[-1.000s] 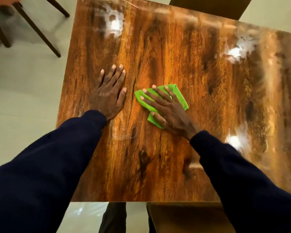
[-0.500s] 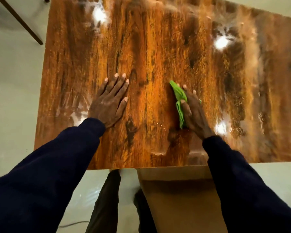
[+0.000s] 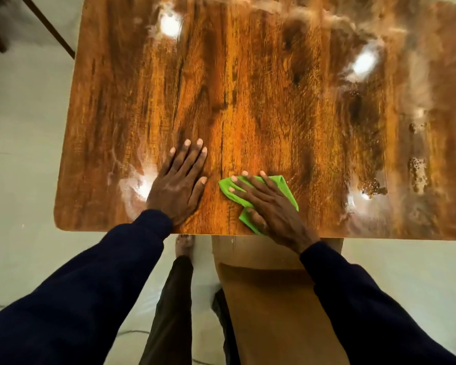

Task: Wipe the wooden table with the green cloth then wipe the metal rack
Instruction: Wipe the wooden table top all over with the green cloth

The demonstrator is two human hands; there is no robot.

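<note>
The person in dark blue sleeves leans over the glossy, dark-grained wooden table [image 3: 261, 88], with the right hand [image 3: 267, 204] pressed flat, fingers straight and slightly spread, on top of the folded bright green cloth [image 3: 284, 187] near the table's front edge. Just beside it, the left hand [image 3: 178, 184] rests palm-down on the bare wood, fingers straight and close together, holding nothing. Foamy wet smears [image 3: 416, 172] sit well off toward the right side.
</note>
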